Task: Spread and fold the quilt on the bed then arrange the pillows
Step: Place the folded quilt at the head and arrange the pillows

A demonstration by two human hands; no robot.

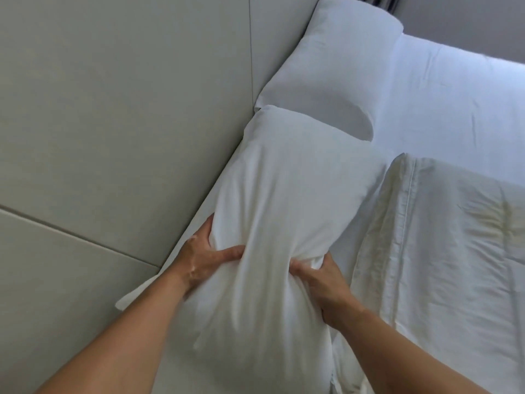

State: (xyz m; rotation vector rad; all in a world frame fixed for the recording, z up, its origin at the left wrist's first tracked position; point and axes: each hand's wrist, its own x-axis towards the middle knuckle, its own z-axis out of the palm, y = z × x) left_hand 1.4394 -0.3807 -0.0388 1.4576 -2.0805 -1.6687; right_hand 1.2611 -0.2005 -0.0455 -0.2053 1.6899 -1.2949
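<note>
A white pillow (284, 189) lies along the head of the bed against the padded headboard (127, 109). My left hand (203, 260) grips its left side, thumb pressed into the fabric. My right hand (324, 282) pinches a bunch of the pillowcase on the right side. A second white pillow (335, 72) rests further along the headboard, its near end touching the first. The folded cream quilt (443, 251) lies on the bed to the right of the held pillow, its stitched edge facing the pillow.
White bed sheet (443, 89) covers the mattress beyond the quilt. The grey-green headboard panels fill the left half of the view. A dark curtain (377, 2) hangs at the top behind the far pillow.
</note>
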